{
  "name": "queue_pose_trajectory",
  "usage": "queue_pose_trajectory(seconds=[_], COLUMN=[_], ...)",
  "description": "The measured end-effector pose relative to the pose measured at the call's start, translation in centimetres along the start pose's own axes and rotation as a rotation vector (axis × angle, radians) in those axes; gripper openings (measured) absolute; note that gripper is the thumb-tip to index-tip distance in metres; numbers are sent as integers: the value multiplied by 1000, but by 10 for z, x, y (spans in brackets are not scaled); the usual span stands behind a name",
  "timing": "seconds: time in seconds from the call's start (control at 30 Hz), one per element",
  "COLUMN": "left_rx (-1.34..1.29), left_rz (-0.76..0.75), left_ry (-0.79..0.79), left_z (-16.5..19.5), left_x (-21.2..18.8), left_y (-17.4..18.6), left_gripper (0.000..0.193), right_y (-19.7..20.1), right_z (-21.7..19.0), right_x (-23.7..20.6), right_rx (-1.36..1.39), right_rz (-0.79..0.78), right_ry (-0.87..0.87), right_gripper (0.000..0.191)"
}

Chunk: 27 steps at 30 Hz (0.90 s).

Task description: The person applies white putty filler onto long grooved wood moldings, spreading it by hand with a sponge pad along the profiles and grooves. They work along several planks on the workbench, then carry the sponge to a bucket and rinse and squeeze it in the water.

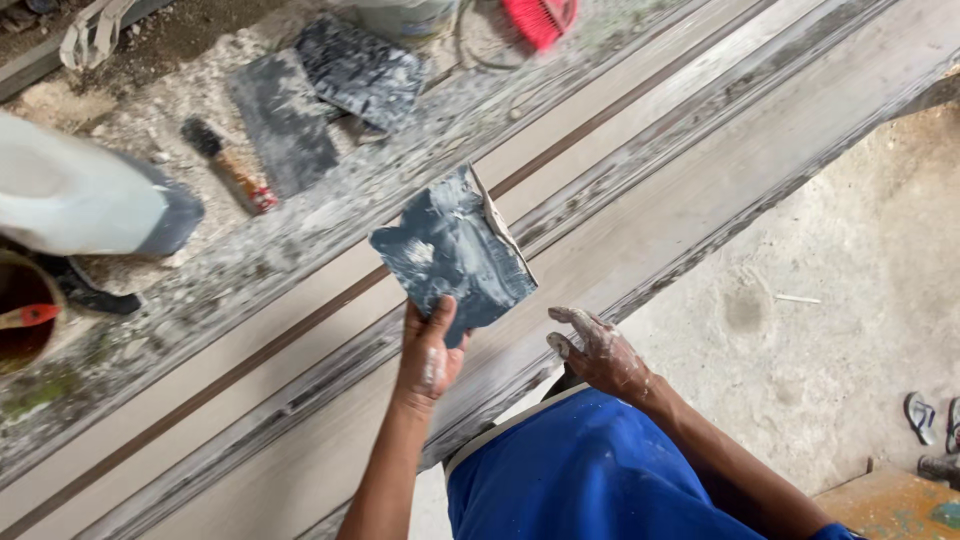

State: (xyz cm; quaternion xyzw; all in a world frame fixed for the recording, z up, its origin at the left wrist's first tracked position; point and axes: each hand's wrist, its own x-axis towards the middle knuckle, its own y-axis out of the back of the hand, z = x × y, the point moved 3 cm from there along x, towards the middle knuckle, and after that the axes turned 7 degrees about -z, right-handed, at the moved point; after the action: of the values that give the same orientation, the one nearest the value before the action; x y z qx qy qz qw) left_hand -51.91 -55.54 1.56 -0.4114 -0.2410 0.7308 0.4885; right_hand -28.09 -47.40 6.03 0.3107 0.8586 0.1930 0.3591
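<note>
Far to the left of the left hand (428,358), a white plastic jug with a grey base (80,200) lies on its side; its label is not readable from here. Between the jug and the hands, a short brush with a red band (228,167) lies on the rubble, and beyond it 2 dark flat plates (330,100) smeared with pale filler overlap each other. A red broom head (540,18) shows at the far edge, well above both hands.

The left hand grips a dark grey flat plate (450,255) by its near corner, thumb on top, holding it up over the long moulded beam (700,150). The plate is roughly square, streaked with whitish paste, with a pale ragged lump along its right edge.

The right hand (598,352), caked in white paste, rests its fingers loosely curled on the beam's near edge, holding nothing. It sits just right of the plate, not touching it.

The beam runs diagonally past both hands, with ridges and a brown groove. Right of the right hand, bare concrete floor (830,330) lies open, with sandals (930,415) far off.
</note>
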Motion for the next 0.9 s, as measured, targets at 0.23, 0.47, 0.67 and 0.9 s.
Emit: queue_pose_trajectory(seconds=[0.23,0.47,0.67,0.9], left_rx=[822,1874,2215,2356], left_rz=[-44,-156,-130,65], left_ry=[-218,-463,-659,-457], left_z=[-93,-199,-277,-313], left_x=[48,111,173,211], left_y=[-86,-194,-263,-245], left_gripper=[41,54,43,49], right_y=[118,267,294,254], right_z=[73,144,183,242], right_x=[26,20,71,142], right_rx=[-72,-55,-779,-876], right_rz=[259,459,30,-34], right_ry=[198,702,558,614], right_gripper=[51,82,87,62])
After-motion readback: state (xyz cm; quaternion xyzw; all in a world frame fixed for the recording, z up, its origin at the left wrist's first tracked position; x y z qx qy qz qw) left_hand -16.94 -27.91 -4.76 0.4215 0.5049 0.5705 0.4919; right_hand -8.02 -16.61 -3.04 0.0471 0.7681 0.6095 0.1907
